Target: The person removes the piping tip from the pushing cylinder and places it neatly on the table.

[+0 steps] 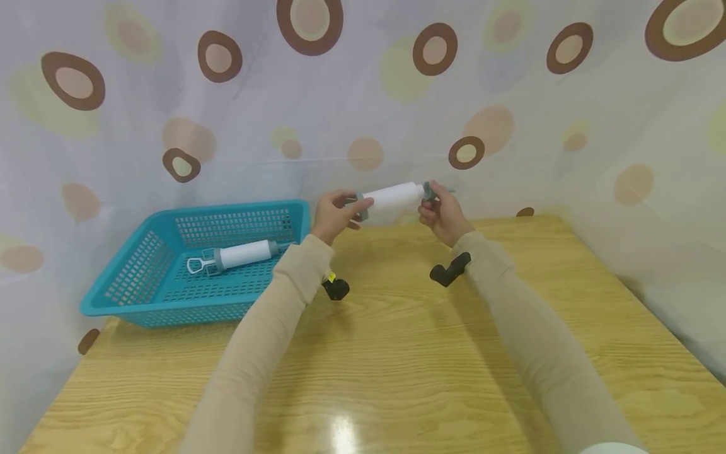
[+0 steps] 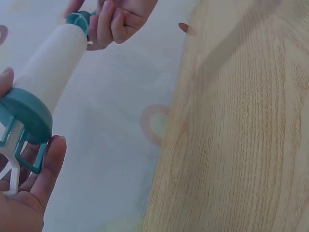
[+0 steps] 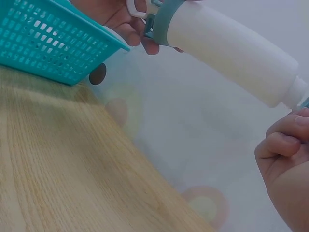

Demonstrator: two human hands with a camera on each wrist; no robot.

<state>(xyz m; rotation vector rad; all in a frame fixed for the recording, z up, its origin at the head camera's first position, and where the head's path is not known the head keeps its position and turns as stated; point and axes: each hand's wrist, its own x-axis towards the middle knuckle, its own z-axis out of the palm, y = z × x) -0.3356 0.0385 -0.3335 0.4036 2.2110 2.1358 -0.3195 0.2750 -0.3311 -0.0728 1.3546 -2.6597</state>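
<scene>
A large white plastic syringe [image 1: 390,197] with grey-green ends is held up over the table's far edge, tilted slightly upward to the right. My left hand [image 1: 336,215] grips its rear collar [image 2: 30,113], with the thumb and fingers on either side. In the left wrist view a white pull handle [image 2: 14,176] lies by that palm. At the front end my right hand [image 1: 444,215] pinches the green nozzle cap [image 1: 428,190], its thin tip pointing right. The white neck [image 3: 293,92] of the barrel shows between barrel and cap.
On the left stands a blue-green perforated basket [image 1: 187,309] with a second syringe [image 1: 245,253] lying in it. The wooden table [image 1: 391,359] runs up to a patterned curtain [image 1: 340,107] at the back. Black wrist camera mounts [image 1: 450,270] hang below the sleeves.
</scene>
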